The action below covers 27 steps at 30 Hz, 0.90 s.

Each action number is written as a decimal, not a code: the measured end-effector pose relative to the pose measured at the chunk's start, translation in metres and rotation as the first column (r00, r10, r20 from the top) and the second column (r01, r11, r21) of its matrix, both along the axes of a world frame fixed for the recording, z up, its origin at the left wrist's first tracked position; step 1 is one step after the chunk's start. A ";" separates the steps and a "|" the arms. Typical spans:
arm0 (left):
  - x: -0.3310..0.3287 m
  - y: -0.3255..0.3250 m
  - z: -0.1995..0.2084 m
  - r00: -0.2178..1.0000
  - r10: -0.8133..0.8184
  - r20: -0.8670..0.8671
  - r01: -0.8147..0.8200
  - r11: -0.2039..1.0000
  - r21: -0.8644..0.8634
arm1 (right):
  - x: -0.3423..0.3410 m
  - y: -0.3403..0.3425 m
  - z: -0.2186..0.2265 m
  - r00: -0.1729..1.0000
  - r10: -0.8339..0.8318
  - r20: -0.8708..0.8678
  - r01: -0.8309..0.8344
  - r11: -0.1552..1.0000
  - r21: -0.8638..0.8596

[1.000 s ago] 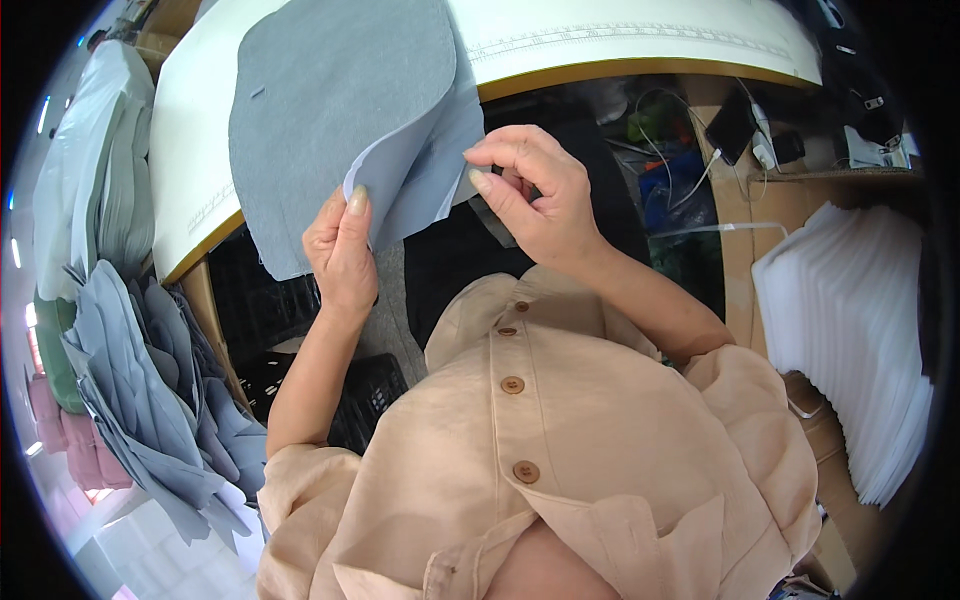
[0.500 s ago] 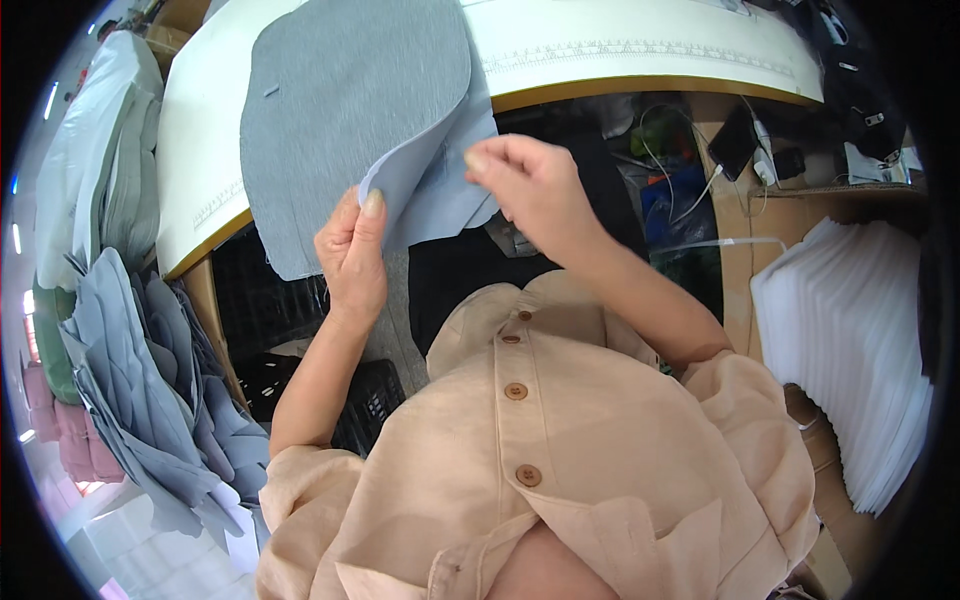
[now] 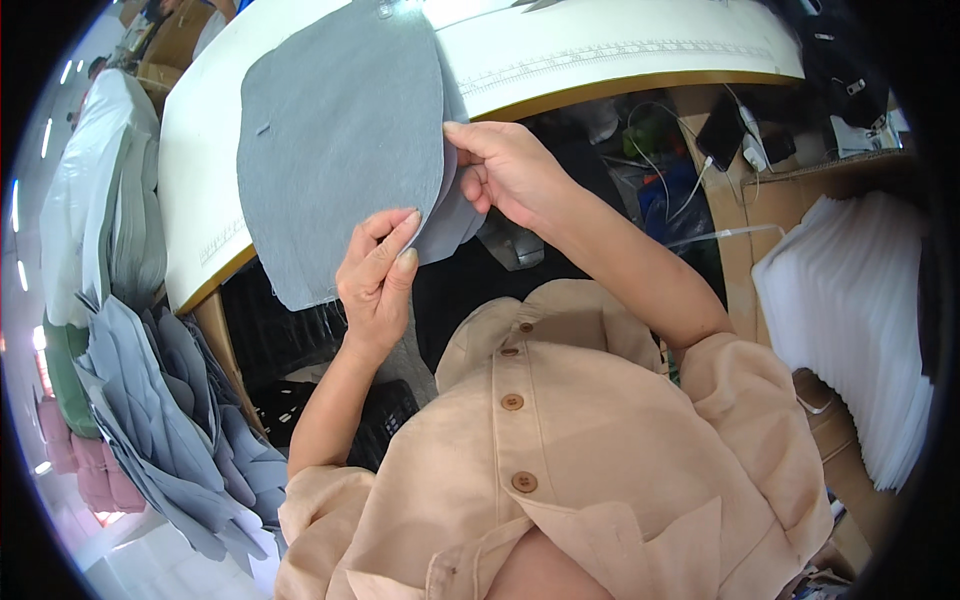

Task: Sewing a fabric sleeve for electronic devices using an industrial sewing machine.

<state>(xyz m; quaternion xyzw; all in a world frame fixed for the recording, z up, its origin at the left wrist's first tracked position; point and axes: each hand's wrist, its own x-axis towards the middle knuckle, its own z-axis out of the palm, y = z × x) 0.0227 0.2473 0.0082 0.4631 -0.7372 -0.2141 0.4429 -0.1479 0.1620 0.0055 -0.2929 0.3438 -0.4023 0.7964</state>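
A grey fabric panel (image 3: 345,130) with rounded corners lies partly on the white table, its near end hanging over the edge. Another grey layer shows under its right side. My left hand (image 3: 378,270) pinches the panel's lower right edge between thumb and fingers. Higher up that same edge, my right hand (image 3: 505,170) is closed on the fabric with thumb on top, its other fingers curled below. A small pale strip (image 3: 263,129) sits on the panel's left part. Loose threads hang from its bottom edge.
The white table (image 3: 600,45) has a printed ruler scale along its front. Stacked grey fabric pieces (image 3: 150,400) hang at the left. White foam sheets (image 3: 840,320) stand in a cardboard box at right, below a phone (image 3: 722,135) with cables. A black crate (image 3: 385,420) is underneath.
The panel's lifted right edge has come down flatter over the layer beneath. My left hand has moved right and nearer me; my right hand has taken hold of the edge.
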 end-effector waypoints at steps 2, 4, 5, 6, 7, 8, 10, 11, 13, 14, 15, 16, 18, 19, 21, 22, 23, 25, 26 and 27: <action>-0.001 -0.001 0.001 1.000 -0.009 0.019 0.009 1.000 -0.011 | 0.002 -0.006 -0.001 0.997 -0.018 -0.077 0.017 1.000 -0.014; -0.001 -0.001 0.002 0.999 -0.016 0.035 0.017 1.000 -0.023 | 0.002 -0.010 0.000 0.987 -0.034 -0.155 0.030 0.999 -0.028; -0.001 0.000 0.003 0.998 -0.029 0.057 0.029 1.000 -0.006 | 0.002 -0.012 0.001 0.974 -0.017 -0.225 0.007 0.999 -0.045; 0.000 0.000 0.003 0.996 -0.038 0.079 0.037 0.999 0.009 | 0.003 -0.013 0.003 0.956 0.002 -0.294 -0.021 0.998 -0.060; 0.001 -0.002 0.004 0.996 -0.042 0.082 0.042 0.999 0.005 | 0.004 -0.013 0.002 0.956 -0.003 -0.292 -0.016 0.998 -0.064; 0.002 -0.003 0.005 0.983 -0.057 0.176 0.071 0.995 -0.072 | 0.006 -0.012 -0.001 0.955 -0.101 -0.278 0.057 0.985 -0.164; 0.000 -0.005 0.007 0.956 -0.042 0.290 0.089 0.984 -0.151 | 0.007 -0.011 -0.012 0.957 -0.175 -0.231 0.109 0.957 -0.270; -0.002 -0.007 0.009 0.956 -0.044 0.290 0.092 0.984 -0.154 | 0.007 -0.010 -0.020 0.957 -0.177 -0.230 0.111 0.956 -0.273; -0.005 -0.009 0.015 0.876 -0.050 0.480 0.162 0.967 -0.194 | 0.009 -0.008 -0.028 0.984 -0.172 0.040 0.176 0.972 -0.158; -0.008 -0.008 0.015 0.853 -0.062 0.519 0.163 0.975 -0.152 | 0.008 -0.009 -0.032 0.981 -0.153 0.118 0.167 0.978 -0.121; -0.008 -0.007 0.015 0.854 -0.059 0.517 0.157 0.976 -0.148 | 0.007 -0.008 -0.031 0.982 -0.147 0.115 0.160 0.980 -0.118; -0.008 -0.008 0.014 0.835 -0.076 0.545 0.177 0.975 -0.135 | 0.006 -0.008 -0.029 0.980 -0.118 0.159 0.132 0.988 -0.081; -0.011 -0.010 0.014 0.818 -0.090 0.568 0.188 0.975 -0.117 | 0.006 -0.007 -0.025 0.977 -0.083 0.197 0.093 0.995 -0.039; -0.013 -0.011 0.015 0.813 -0.095 0.575 0.190 0.976 -0.108 | 0.006 -0.006 -0.023 0.970 -0.101 0.222 0.105 0.994 -0.007; -0.015 -0.012 0.013 0.811 -0.095 0.577 0.182 0.979 -0.096 | 0.007 -0.004 -0.020 0.964 -0.111 0.242 0.107 0.994 0.028; -0.016 -0.013 0.011 0.806 -0.106 0.583 0.184 0.980 -0.075 | 0.006 -0.004 -0.020 0.966 -0.117 0.230 0.108 0.993 0.048; -0.016 -0.013 0.010 0.800 -0.118 0.588 0.185 0.981 -0.055 | 0.005 -0.004 -0.019 0.968 -0.122 0.218 0.110 0.992 0.067; -0.015 -0.013 0.009 0.796 -0.113 0.595 0.180 0.982 -0.055 | 0.002 -0.001 -0.009 0.955 -0.129 0.267 0.111 0.991 0.081; -0.015 -0.014 0.008 0.787 -0.111 0.606 0.183 0.981 -0.058 | 0.000 0.000 -0.006 0.937 -0.142 0.320 0.118 0.989 0.093; -0.016 -0.013 0.008 0.790 -0.107 0.604 0.178 0.982 -0.059 | -0.001 0.000 -0.009 0.938 -0.137 0.318 0.113 0.989 0.092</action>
